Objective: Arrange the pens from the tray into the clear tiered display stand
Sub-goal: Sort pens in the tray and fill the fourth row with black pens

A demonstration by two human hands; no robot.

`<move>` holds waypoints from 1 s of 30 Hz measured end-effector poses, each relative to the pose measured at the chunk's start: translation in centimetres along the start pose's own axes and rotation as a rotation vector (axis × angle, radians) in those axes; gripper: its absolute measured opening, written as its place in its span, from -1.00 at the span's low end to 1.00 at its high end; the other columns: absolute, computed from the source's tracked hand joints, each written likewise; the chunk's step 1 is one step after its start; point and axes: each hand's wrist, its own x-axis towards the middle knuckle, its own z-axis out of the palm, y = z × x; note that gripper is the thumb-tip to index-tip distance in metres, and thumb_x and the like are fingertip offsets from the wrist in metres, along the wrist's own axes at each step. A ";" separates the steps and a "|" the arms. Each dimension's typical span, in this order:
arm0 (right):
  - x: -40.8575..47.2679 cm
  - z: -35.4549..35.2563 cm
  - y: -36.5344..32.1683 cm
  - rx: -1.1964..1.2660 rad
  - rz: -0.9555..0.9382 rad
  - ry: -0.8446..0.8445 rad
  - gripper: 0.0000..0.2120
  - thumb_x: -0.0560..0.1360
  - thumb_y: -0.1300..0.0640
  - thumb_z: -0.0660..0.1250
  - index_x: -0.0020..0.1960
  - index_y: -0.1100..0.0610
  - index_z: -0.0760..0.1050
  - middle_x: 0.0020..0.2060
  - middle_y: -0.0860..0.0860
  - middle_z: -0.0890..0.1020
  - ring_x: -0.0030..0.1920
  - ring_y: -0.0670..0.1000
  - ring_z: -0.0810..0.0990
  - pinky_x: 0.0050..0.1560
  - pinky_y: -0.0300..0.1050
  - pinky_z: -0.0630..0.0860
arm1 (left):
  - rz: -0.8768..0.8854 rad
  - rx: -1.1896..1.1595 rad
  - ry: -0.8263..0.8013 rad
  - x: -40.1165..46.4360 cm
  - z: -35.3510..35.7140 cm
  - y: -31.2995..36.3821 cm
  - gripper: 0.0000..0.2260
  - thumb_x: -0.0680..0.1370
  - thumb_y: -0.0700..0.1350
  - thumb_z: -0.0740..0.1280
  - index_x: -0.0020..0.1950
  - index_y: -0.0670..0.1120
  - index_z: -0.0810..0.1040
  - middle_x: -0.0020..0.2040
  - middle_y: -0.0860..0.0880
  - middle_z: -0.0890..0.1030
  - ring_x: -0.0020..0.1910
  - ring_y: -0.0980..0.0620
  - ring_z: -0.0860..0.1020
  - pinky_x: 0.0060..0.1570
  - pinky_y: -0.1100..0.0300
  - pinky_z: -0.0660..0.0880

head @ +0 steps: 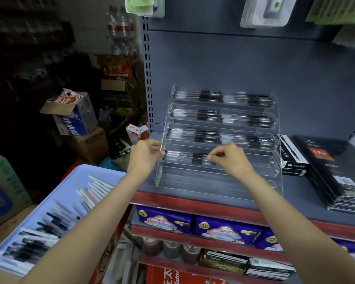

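My left hand (145, 154) and right hand (230, 157) both have their fingers curled into a pinch on the ends of a clear-barrelled pen with a black grip (190, 157), lying across the fourth tier down of the clear acrylic tiered display stand (219, 181) on the grey shelf (307, 193). The stand has five tiers: three upper ones hold pens in two groups each, the lowest holds none. The pale blue plastic tray (70, 179) at my lower left carries many more pens, too blurred to count.
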 end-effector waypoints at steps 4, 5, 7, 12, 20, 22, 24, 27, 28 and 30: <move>-0.3 0.5 -0.3 -0.025 -0.018 -0.065 -0.88 0.47 0.11 0.40 -0.13 0.14 0.68 -0.17 0.01 0.69 -0.13 -0.04 0.60 -0.08 -0.24 0.45 | 0.006 0.003 -0.009 0.0 0.0 -0.2 -0.75 0.46 -0.21 0.43 0.13 -0.18 0.59 0.01 -0.10 0.65 -0.08 0.11 0.55 -0.01 0.31 0.42; -0.3 0.6 -0.4 -0.025 -0.024 -0.065 -0.89 0.47 0.12 0.40 -0.11 0.14 0.68 -0.14 0.01 0.70 -0.11 -0.06 0.59 -0.06 -0.27 0.43 | 0.009 0.008 -0.014 0.0 0.0 -0.2 -0.75 0.46 -0.20 0.42 0.13 -0.18 0.59 0.02 -0.09 0.65 -0.08 0.11 0.54 -0.01 0.32 0.42; -0.3 0.9 -0.9 -0.025 -0.047 -0.039 -0.90 0.47 0.15 0.40 -0.08 0.14 0.67 -0.13 0.02 0.69 -0.11 -0.09 0.58 -0.07 -0.36 0.39 | 0.025 0.012 -0.024 -0.1 -0.3 -0.3 -0.77 0.47 -0.19 0.42 0.12 -0.16 0.60 0.01 -0.07 0.65 -0.07 0.13 0.55 0.00 0.33 0.43; -0.1 3.1 -4.7 0.018 -0.158 0.058 -0.91 0.47 0.18 0.38 -0.06 0.13 0.65 -0.14 -0.02 0.67 -0.17 -0.11 0.55 -0.19 -0.57 0.36 | 0.042 -0.053 -0.052 -0.9 -2.2 -1.1 -0.83 0.49 -0.17 0.39 0.07 -0.11 0.61 -0.11 0.01 0.62 -0.10 0.07 0.61 0.04 0.22 0.52; -1.4 13.4 -14.2 0.134 -0.292 -0.099 -0.82 0.53 0.21 0.28 0.09 0.13 0.60 0.00 0.01 0.65 -0.06 -0.10 0.56 -0.11 -0.49 0.36 | -0.037 0.039 -0.053 -4.3 -10.0 -9.8 -0.83 0.57 -0.07 0.29 0.14 0.00 0.55 -0.02 0.04 0.61 -0.14 0.22 0.55 -0.17 0.48 0.43; -1.7 17.1 -16.2 0.122 -0.294 -0.209 -0.79 0.55 0.21 0.25 0.14 0.13 0.57 0.06 0.03 0.64 0.02 -0.06 0.57 -0.05 -0.43 0.35 | -0.093 0.074 -0.028 -5.5 -12.7 -13.3 -0.83 0.58 -0.10 0.28 0.15 0.00 0.55 0.02 0.02 0.62 -0.12 0.16 0.55 -0.15 0.43 0.40; -2.1 21.0 -17.8 0.118 -0.281 -0.325 -0.76 0.57 0.21 0.24 0.20 0.14 0.54 0.13 0.04 0.61 0.10 -0.03 0.57 0.05 -0.39 0.37 | -0.170 0.119 -0.010 -6.7 -15.4 -16.4 -0.82 0.58 -0.14 0.27 0.15 -0.06 0.57 0.05 -0.02 0.62 -0.10 0.09 0.52 -0.11 0.30 0.39; -2.8 26.7 -19.5 0.098 -0.228 -0.451 -0.72 0.58 0.22 0.22 0.27 0.17 0.49 0.24 0.06 0.56 0.22 0.02 0.52 0.24 -0.21 0.40 | -0.283 0.189 -0.027 -8.4 -18.9 -21.3 -0.81 0.58 -0.17 0.27 0.16 -0.10 0.57 0.06 -0.07 0.63 -0.13 0.06 0.51 -0.14 0.30 0.34; -3.0 28.5 -19.9 0.094 -0.204 -0.486 -0.71 0.57 0.23 0.21 0.28 0.17 0.48 0.25 0.07 0.55 0.24 0.03 0.51 0.27 -0.18 0.39 | -0.313 0.213 -0.048 -8.9 -19.8 -23.0 -0.81 0.58 -0.18 0.26 0.17 -0.12 0.56 0.08 -0.08 0.63 -0.11 0.06 0.51 -0.14 0.32 0.34; -3.4 31.9 -20.4 0.071 -0.168 -0.544 -0.69 0.57 0.23 0.22 0.31 0.17 0.46 0.28 0.09 0.52 0.28 0.06 0.48 0.31 -0.13 0.37 | -0.346 0.238 -0.085 -9.7 -21.2 -26.1 -0.79 0.58 -0.21 0.24 0.18 -0.14 0.56 0.14 -0.11 0.61 0.02 -0.03 0.56 -0.07 0.30 0.38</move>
